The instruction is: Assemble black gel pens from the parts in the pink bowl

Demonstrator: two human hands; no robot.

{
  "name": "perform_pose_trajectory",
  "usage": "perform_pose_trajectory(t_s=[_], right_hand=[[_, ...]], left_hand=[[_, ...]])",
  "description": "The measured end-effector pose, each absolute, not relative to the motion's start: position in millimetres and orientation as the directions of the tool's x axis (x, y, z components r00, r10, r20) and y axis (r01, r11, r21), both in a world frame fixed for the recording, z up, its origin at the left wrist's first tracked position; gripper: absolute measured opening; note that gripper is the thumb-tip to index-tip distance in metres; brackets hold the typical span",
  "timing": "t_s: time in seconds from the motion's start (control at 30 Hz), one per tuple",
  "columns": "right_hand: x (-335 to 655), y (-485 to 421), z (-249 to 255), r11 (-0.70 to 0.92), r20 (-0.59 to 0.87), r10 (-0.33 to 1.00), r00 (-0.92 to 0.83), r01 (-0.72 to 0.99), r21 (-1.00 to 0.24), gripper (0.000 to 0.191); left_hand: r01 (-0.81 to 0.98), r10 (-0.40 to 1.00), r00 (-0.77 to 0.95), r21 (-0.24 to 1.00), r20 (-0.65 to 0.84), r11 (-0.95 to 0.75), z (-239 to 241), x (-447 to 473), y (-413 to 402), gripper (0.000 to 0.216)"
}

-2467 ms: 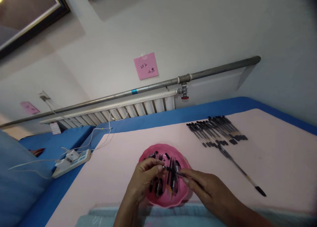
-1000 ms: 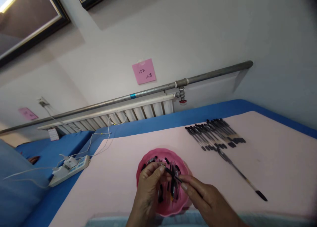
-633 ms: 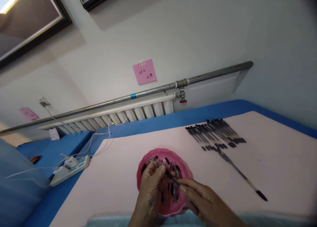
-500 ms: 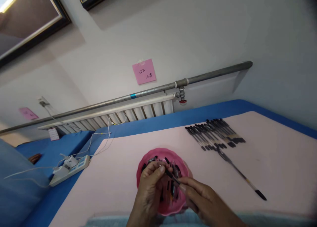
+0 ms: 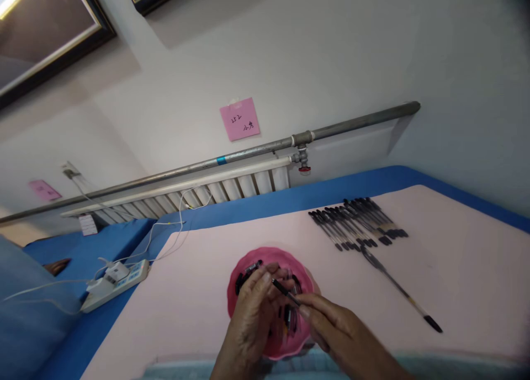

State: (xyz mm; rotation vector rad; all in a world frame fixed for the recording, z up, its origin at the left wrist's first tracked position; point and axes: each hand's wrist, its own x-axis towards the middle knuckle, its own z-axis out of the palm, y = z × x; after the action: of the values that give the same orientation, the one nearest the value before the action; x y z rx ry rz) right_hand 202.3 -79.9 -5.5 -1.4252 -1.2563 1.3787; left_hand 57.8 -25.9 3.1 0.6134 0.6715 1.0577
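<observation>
A single head-worn view faces forward and down across the table (image 5: 190,291) to the wall (image 5: 331,54), which fills the upper half. The left hand (image 5: 249,311) and right hand (image 5: 339,325) are close, at lower centre; the pipe (image 5: 265,149) slants up rightward.

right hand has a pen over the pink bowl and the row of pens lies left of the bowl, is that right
Not quite: the row of pens lies to the right of the pink bowl, as the head view shows. The right hand does hold a pen over the bowl.
</observation>
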Motion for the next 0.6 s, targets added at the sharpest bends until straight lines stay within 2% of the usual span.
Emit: perform_pose_trajectory(t_s=[0.1,0.3,0.4,0.5,0.6], right_hand=[[201.6,-80.1,-5.3,-0.181,-0.192,0.978,-0.084,0.131,-0.975,0.040],[201.2,-81.1,-3.2,-0.194,-0.203,0.978,-0.055,0.145,-0.970,0.040],[200.7,-81.7,-2.5,-0.166,-0.174,0.982,-0.069,0.110,-0.980,0.036],[200.5,-81.4,-4.2,-0.247,-0.251,0.961,-0.116,0.041,-0.968,0.038],[201.2,-80.6,-6.5,-0.298,-0.298,0.946,-0.124,0.021,-0.954,0.042]], left_hand=[[-0.578,0.935,0.298,0.743,-0.191,0.336,1.0,56.8,-24.6,0.011],[-0.574,0.912,0.352,0.721,-0.209,0.387,0.1,57.9,-24.4,0.020],[-0.584,0.926,0.327,0.731,-0.187,0.354,-0.3,59.1,-25.8,0.013],[-0.577,0.925,0.340,0.740,-0.167,0.346,0.9,57.4,-25.5,0.012],[-0.572,0.909,0.368,0.724,-0.193,0.385,2.6,55.8,-24.5,0.022]])
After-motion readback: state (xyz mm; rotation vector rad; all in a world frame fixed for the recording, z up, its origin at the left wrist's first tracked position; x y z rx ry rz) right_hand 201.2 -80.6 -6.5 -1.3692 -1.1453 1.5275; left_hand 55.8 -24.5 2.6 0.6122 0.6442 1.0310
